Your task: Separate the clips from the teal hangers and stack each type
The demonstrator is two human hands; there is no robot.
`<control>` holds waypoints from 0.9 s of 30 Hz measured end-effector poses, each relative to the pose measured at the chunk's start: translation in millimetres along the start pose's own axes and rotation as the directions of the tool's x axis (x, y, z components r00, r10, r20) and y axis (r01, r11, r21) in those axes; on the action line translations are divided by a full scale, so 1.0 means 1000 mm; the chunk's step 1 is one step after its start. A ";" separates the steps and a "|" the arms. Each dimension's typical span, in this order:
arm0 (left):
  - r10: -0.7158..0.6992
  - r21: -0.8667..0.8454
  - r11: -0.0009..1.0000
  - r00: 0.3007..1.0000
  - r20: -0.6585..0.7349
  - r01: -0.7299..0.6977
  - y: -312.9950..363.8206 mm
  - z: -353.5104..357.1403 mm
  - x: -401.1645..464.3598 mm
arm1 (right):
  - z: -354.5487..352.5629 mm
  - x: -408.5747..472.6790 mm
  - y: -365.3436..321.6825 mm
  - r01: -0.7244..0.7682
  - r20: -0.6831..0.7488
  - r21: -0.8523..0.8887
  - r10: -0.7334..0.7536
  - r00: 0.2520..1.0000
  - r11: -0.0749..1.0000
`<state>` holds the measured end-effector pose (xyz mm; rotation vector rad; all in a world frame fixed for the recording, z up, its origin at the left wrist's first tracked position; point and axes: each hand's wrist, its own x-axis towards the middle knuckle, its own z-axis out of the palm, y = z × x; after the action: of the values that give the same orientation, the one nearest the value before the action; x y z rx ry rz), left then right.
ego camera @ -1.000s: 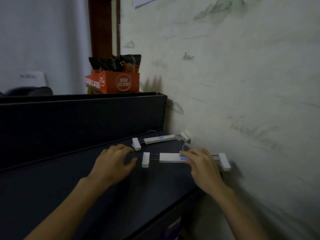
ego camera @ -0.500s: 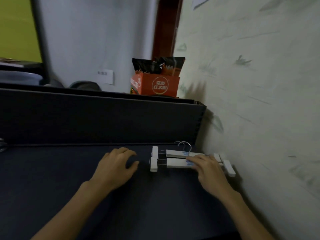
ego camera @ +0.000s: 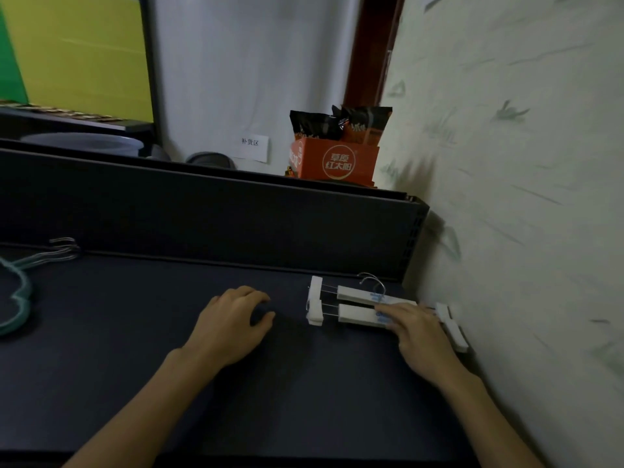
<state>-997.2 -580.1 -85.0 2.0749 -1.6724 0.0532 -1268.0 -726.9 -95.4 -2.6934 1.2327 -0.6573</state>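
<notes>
Right hand (ego camera: 416, 332) atop white clip hangers (ego camera: 356, 305)

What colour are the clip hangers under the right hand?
White, with small blue markings on the bars; the clip hangers show best in the head view.

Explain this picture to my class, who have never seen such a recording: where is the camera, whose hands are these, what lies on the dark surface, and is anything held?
The camera sits on a person's head, looking forward and down, so you see their own two bare arms. There is no machine. The left hand rests curled on the dark table, holding nothing. The right hand lies flat on two white clip hangers, side by side near the wall, pressing rather than gripping. At the far left edge lie teal hangers with metal hooks. Behind the table's back panel stands an orange box with dark packets.
</notes>
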 end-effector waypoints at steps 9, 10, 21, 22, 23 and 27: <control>-0.008 -0.007 1.000 1.000 0.020 0.009 0.005 0.001 -0.005 | -0.005 -0.006 -0.004 -0.021 0.034 0.012 0.020 0.999 1.000; -0.010 -0.007 1.000 1.000 0.022 0.011 0.005 0.001 -0.007 | -0.006 -0.007 -0.004 -0.020 0.035 0.014 0.019 0.999 1.000; -0.132 0.060 0.989 0.987 -0.094 0.138 -0.008 -0.012 -0.051 | -0.007 0.005 -0.058 0.095 -0.056 0.025 -0.093 0.994 0.995; -0.154 0.072 0.984 0.981 -0.119 0.163 -0.011 -0.014 -0.061 | -0.003 0.006 -0.070 0.118 -0.060 0.030 -0.116 0.991 0.993; -0.178 0.084 0.978 0.974 -0.143 0.191 -0.015 -0.017 -0.071 | 0.003 0.006 -0.084 0.149 -0.062 0.037 -0.147 0.987 0.988; -0.267 0.123 0.948 0.942 -0.203 0.295 -0.036 -0.029 -0.112 | 0.028 0.001 -0.142 0.276 -0.058 0.095 -0.271 0.961 0.957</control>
<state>-984.4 -461.3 -106.6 2.3250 -1.2844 0.2794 -1156.4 -635.3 -81.3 -2.8015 0.8137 -0.7927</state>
